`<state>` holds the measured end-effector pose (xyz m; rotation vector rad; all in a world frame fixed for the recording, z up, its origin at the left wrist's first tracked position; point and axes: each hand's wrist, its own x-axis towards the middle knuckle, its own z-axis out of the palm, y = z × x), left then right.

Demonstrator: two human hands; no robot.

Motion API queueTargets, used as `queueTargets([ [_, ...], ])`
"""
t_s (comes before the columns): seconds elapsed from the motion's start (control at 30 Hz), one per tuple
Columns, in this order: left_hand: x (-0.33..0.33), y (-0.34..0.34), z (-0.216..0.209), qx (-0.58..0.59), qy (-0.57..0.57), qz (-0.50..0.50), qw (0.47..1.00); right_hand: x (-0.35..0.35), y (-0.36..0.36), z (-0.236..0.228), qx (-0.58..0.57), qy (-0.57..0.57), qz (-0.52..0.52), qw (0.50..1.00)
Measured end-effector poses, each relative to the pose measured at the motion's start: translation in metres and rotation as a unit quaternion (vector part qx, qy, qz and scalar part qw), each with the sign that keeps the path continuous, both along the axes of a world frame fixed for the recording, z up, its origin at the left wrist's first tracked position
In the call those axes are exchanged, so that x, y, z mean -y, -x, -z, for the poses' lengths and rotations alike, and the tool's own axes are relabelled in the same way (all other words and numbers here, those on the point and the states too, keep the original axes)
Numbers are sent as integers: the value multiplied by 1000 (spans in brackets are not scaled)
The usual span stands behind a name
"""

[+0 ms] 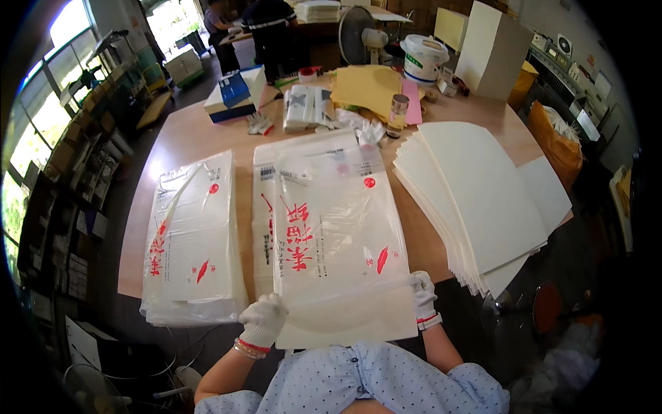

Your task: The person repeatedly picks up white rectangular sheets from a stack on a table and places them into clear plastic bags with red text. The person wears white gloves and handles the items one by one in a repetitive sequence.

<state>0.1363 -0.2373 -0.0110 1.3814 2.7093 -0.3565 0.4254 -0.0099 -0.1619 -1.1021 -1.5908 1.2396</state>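
In front of me lies a clear printed plastic bag [338,228] with red markings, drawn over white paper [352,317] whose near end sticks out toward me. My left hand [264,319], in a white knit glove, is closed on the bag's left edge near its opening. At the opposite edge, my gloved right hand [423,297] has its fingers curled round the bag's side. Beneath this bag, other printed bags [264,228] show at the left. Farther left is a pile of filled bags [193,241]; to the right, a fanned stack of white sheets [476,193].
Toward the back of the table [183,134] are a blue-and-white box [234,96], brown paper [365,90], a glass jar [398,116], a white bucket [423,58] and a tall white board block [493,52]. A fan [355,36] and two people [265,31] are beyond. A stool [547,307] stands at right.
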Motion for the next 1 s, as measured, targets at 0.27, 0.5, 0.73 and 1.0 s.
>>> queueTargets([
  [0.27,65,-45,-34,65,6,14,998,90,-75,-55,96,55,-69,991],
  [0.5,63,-7,119,208,-355,-51,910,53,-29,-15,260,-214,-9,942],
  [0.73,88,-27,162,124,-420,-61,897,101,-63,26,230,-32,89,968],
  [1.0,90,11,170,233,-185,-135,945,100,-82,-19,471,144,-177,852],
])
